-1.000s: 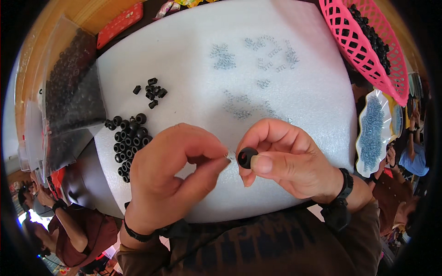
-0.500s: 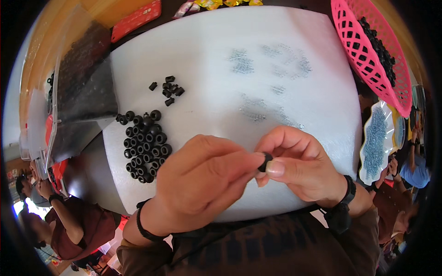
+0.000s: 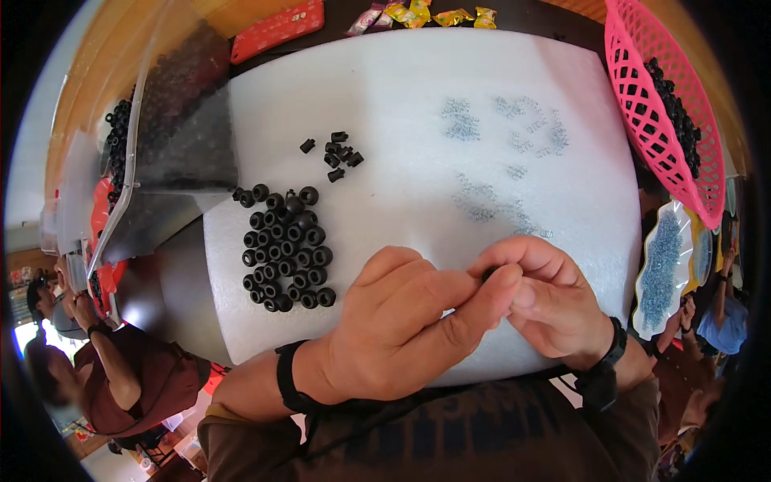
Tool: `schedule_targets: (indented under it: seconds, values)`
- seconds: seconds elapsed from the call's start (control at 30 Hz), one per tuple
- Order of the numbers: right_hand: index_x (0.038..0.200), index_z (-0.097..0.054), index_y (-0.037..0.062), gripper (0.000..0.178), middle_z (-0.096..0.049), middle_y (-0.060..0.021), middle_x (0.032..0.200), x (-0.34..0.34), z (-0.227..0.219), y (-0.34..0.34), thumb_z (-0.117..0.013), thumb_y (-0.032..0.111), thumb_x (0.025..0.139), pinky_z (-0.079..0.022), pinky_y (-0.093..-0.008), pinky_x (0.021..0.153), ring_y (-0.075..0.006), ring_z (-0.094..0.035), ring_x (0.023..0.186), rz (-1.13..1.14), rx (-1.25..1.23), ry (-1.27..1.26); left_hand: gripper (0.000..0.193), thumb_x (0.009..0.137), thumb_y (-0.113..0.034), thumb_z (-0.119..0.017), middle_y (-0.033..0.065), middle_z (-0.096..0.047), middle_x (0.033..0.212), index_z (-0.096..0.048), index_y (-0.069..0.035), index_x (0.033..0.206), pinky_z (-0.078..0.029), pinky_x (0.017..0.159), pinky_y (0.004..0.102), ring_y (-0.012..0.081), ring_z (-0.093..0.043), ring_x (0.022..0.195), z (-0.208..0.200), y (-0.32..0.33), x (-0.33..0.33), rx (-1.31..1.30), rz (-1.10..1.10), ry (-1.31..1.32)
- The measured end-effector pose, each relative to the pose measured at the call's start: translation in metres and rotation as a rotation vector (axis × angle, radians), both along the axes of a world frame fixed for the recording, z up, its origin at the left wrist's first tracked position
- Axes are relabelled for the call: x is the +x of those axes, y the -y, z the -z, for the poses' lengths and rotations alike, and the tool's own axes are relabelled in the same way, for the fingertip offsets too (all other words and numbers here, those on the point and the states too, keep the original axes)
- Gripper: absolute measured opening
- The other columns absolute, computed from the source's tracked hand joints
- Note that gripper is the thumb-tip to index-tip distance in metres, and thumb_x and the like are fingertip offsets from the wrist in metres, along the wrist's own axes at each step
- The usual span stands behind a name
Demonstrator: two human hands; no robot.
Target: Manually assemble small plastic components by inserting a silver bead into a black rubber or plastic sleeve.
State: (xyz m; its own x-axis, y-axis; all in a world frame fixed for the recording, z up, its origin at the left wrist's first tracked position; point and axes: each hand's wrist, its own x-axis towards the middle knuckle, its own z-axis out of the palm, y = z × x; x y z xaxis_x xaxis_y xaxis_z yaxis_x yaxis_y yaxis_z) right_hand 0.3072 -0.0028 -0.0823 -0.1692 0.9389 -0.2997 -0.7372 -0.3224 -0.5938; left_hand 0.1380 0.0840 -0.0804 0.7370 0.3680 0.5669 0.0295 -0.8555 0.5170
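Pinching together over the near edge of the white foam sheet [image 3: 401,104], the left hand [image 3: 393,329] and the right hand [image 3: 546,301] met fingertip to fingertip, with a small black ring [image 3: 487,274] barely showing between them. A second earlier that ring had been plain to see in the right hand's grip, held apart from the left fingers; half a second later the left thumb and forefinger had closed in on it, and at this moment they covered nearly all of it. Both hands had also drifted toward the right side of the sheet. I judged this to mean that the two hands were working something into or onto the ring, though whatever the left hand's grip carried was too small to make out. The right hand's grip stayed clenched on the ring; the left hand's grip was pinched tight, on what I could not tell for sure. Left of the hands on the sheet lay a cluster of black rings [image 3: 285,249], and beyond it a smaller scatter of little black pieces [image 3: 336,154]. Faint heaps of tiny pale beads [image 3: 498,128] lay toward the sheet's far right. A pink basket [image 3: 642,104] stood off the sheet's right edge, and a clear plastic bag [image 3: 169,145] off its left.
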Motion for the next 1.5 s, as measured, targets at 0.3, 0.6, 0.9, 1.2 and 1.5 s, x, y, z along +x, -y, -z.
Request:
schedule_targets:
  seconds: [0.3,0.6,0.9,1.2,1.5]
  values:
    - [0.107,-0.055,0.0015,0.022,-0.059,-0.0043,0.092,0.008,0.017,0.003,-0.06,0.007,0.086,-0.047,-0.0243,0.071,-0.0097,-0.055,0.079,0.031,0.12,-0.168,0.017,0.078,-0.006,-0.06,0.0106,-0.059,0.08,-0.062,-0.002,0.094,-0.041,0.067,0.0368,0.0286,-0.056,0.074,-0.041,-0.056,-0.019,0.018,-0.527,-0.501]
    - [0.107,-0.056,0.0023,0.022,-0.06,-0.0044,0.094,0.006,0.01,0.001,-0.062,0.007,0.085,-0.047,-0.0236,0.07,-0.0094,-0.055,0.08,0.023,0.114,-0.181,0.017,0.081,-0.01,-0.057,0.013,-0.059,0.082,-0.06,0.0,0.094,-0.044,0.064,0.0325,0.0255,-0.056,0.069,-0.016,-0.1,-0.025,0.22,-0.502,-0.773]
    - [0.104,-0.056,0.0012,0.022,-0.061,-0.0046,0.09,0.012,0.013,0.001,-0.063,0.004,0.084,-0.048,-0.0223,0.072,-0.0092,-0.057,0.078,-0.012,0.16,-0.182,0.009,0.08,-0.007,-0.058,0.011,-0.059,0.078,-0.059,-0.002,0.088,-0.045,0.061,0.0319,0.025,-0.057,0.067,-0.025,-0.09,-0.015,-0.089,-0.588,-0.585]
    - [0.098,-0.057,0.001,0.019,-0.062,-0.0028,0.09,0.01,0.008,0.004,-0.065,-0.002,0.081,-0.047,-0.0215,0.073,-0.0069,-0.057,0.083,0.127,0.34,0.053,0.018,0.076,0.004,-0.059,0.0118,-0.056,0.087,-0.061,0.004,0.093,-0.043,0.061,0.02,0.0125,-0.055,0.073,-0.051,-0.017,-0.002,-0.559,-0.002,-0.153]
    - [0.095,-0.057,0.0024,0.016,-0.061,-0.0021,0.089,0.007,0.004,0.002,-0.066,0.001,0.082,-0.047,-0.0201,0.072,-0.006,-0.056,0.081,0.08,0.23,0.016,0.017,0.078,0.0,-0.062,0.0099,-0.056,0.088,-0.064,0.003,0.095,-0.044,0.062,0.0214,0.0128,-0.054,0.071,-0.042,-0.006,0.009,-0.582,-0.033,-0.136]
